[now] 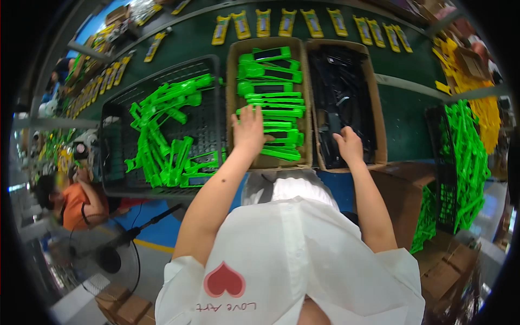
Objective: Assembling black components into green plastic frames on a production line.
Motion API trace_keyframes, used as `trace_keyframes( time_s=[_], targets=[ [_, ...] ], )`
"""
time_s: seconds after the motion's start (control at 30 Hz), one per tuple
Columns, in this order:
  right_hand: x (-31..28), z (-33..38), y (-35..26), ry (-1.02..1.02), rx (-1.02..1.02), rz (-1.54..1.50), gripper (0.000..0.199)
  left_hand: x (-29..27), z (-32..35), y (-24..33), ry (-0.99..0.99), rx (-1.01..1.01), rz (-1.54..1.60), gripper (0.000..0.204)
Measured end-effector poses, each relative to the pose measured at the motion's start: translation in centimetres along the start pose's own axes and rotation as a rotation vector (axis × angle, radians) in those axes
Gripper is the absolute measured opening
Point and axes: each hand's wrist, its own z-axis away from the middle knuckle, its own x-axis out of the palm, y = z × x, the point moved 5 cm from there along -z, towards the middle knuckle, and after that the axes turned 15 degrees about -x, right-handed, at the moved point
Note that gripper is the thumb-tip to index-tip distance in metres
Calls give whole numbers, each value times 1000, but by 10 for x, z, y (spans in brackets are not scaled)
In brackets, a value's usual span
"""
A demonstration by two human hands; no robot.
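Head view: left hand flat, grip wide, steadying stacked green parts; right hand closes on black part in right box.

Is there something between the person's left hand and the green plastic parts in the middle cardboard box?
Nothing visible. The left hand already rests on the stacked green plastic parts inside the middle cardboard box.
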Motion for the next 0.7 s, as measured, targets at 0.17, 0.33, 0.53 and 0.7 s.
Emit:
trace_keyframes(
  time_s=[0.17,0.33,0.53,0.7],
  targets=[
    [-21,19,5,247,94,-152,26,-43,22,-15,265,111,490,68],
    [-28,51,4,195,137,-227,20,-74,15,-189,663,-525,266,66],
    [-20,49,-23,181,-38,103,18,46,32,-410,-222,-1345,522,100],
    [-26,54,-12,197,67,146,18,-25,11,-258,-617,-586,1023,79]
  ],
)
